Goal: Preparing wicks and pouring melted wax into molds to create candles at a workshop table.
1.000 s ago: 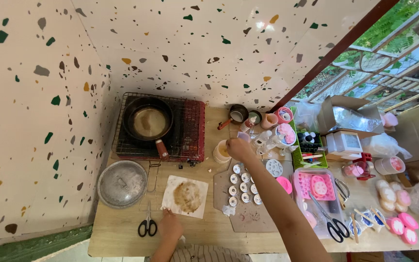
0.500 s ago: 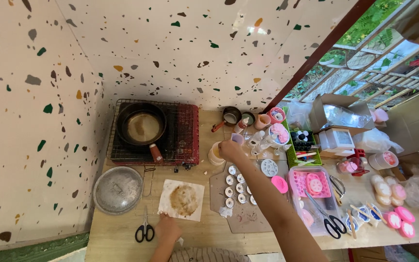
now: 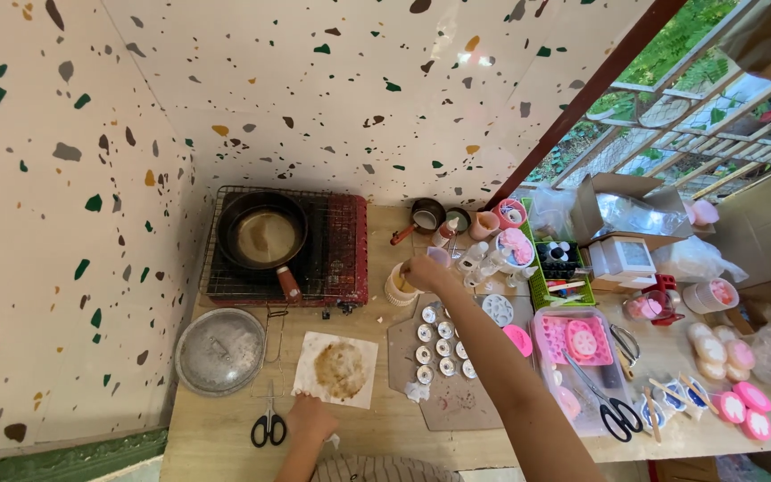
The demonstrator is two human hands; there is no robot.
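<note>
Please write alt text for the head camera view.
The right hand reaches over a small cream cup beside a frying pan on a red stove, while the left hand rests by a stained paper towel.

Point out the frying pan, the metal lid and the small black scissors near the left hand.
frying pan (image 3: 262,234): head view, middle of its base.
metal lid (image 3: 219,350): head view, centre of its dome.
black scissors (image 3: 269,427): head view, its handles.

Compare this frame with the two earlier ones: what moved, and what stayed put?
The right hand drew back slightly from the jars toward the pale cup beside the stove and now hovers at its rim; whether it touches is unclear. The left hand stayed at the stained paper towel. Pan, lid and scissors did not move.
</note>
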